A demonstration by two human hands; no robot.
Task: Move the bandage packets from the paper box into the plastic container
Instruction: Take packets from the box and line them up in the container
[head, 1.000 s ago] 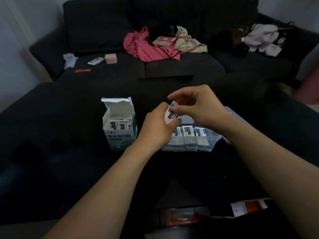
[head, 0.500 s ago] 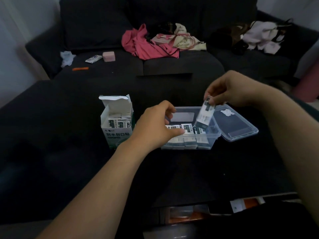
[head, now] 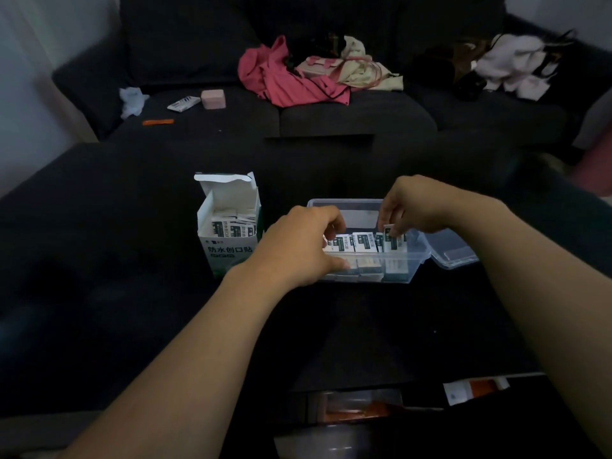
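Where the paper box [head: 228, 241] reads 防水创口贴, packets [head: 233, 228] fill it.

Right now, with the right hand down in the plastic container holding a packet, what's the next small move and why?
Probably let go: the right hand pinches a bandage packet already standing at the right end of the row in the plastic container. The left hand grips the container. The paper box still holds more packets.

dim room, pale light upper left (wall), soft blur — edges bowed

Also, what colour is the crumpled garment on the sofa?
Pink garment, clearest in the head view.
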